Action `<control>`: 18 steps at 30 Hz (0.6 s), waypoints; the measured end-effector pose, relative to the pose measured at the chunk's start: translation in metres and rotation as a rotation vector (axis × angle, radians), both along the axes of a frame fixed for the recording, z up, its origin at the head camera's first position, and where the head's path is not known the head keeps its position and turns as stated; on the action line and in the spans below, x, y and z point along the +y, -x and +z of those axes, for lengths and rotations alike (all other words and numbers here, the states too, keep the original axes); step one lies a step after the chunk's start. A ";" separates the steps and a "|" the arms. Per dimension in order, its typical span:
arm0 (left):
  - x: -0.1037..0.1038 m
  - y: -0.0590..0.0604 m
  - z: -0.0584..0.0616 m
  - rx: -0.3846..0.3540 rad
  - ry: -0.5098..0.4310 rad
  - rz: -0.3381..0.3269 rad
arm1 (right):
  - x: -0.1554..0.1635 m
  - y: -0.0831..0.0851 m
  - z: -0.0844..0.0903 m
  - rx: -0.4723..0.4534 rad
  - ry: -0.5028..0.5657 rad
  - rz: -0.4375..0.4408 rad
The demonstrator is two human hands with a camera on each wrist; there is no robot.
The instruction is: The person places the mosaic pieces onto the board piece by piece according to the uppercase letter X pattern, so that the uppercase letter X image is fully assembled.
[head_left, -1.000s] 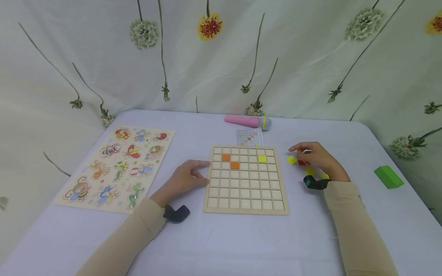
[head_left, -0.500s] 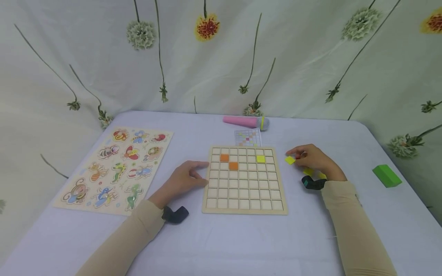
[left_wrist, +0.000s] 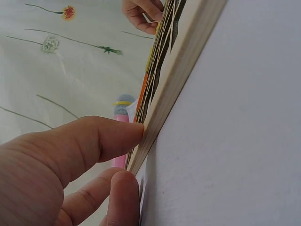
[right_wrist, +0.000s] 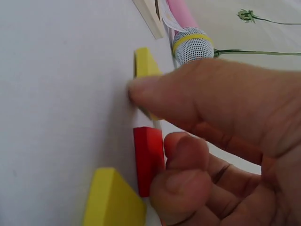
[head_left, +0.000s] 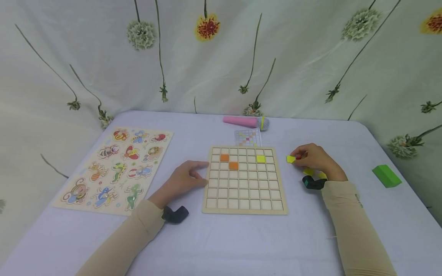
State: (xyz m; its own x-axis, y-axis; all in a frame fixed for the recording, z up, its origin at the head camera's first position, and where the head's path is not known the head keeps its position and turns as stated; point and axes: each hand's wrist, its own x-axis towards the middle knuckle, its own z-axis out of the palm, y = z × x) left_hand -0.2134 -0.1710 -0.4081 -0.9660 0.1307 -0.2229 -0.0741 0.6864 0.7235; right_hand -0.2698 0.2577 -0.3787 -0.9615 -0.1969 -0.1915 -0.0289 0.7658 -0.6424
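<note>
Yellow tile (head_left: 291,159) sits pinched in the right hand (head_left: 315,160), just right of the grid board (head_left: 244,178); the left hand (head_left: 182,178) presses the board's left edge, fingers relaxed, on the white tablecloth (head_left: 224,241).

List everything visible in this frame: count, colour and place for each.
Grid board: one, pale wood, table centre.
Orange tiles: two, in board's upper left.
Yellow tiles: one in board's upper right, one at right thumb, at least two under right hand.
Red tile: one, by right fingers.
Pattern card: one, behind board.
Microphone: one, pink, far centre.
Animal puzzle: one, table left.
Green block: one, far right.
Left hand: touches board's left edge.
Right hand: pinches yellow tile.
</note>
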 end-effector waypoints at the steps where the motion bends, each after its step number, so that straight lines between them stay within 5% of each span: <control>1: 0.000 0.000 0.000 0.002 -0.001 -0.002 | 0.000 0.000 0.001 0.005 -0.005 -0.001; 18: 0.001 -0.001 0.000 0.001 0.000 -0.002 | -0.031 -0.002 0.007 0.153 0.053 0.099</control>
State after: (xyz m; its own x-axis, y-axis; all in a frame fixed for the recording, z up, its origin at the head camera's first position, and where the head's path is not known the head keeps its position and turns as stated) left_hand -0.2124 -0.1704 -0.4077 -0.9661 0.1324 -0.2217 -0.0719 0.6866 0.7235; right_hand -0.2676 0.2263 -0.3713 -0.9542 -0.2975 -0.0308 -0.2028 0.7193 -0.6644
